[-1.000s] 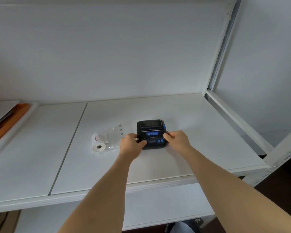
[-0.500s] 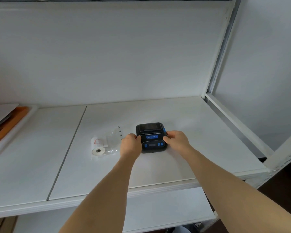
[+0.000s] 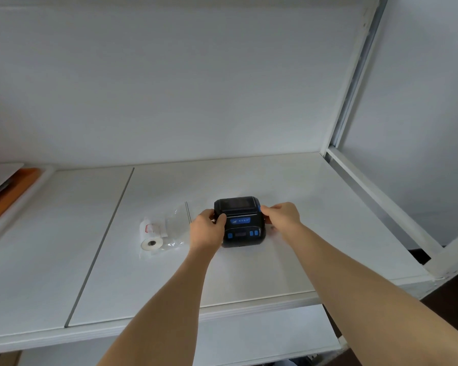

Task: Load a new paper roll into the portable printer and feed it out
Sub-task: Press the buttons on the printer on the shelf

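A small black portable printer with blue buttons and a blue label rests on the white shelf, its lid closed. My left hand grips its left side and my right hand grips its right side, fingers by a blue side button. A white paper roll with a red-printed label lies in a clear plastic bag just left of my left hand, its core end facing me.
An orange and white tray sits at the far left of the shelf. A white metal rack post and rail run along the right side. A seam divides the shelf boards. A white wall stands behind.
Both hands stay on the printer's sides; my right hand has shifted slightly farther back along its right edge. The view has tilted a little, the roll has not moved.
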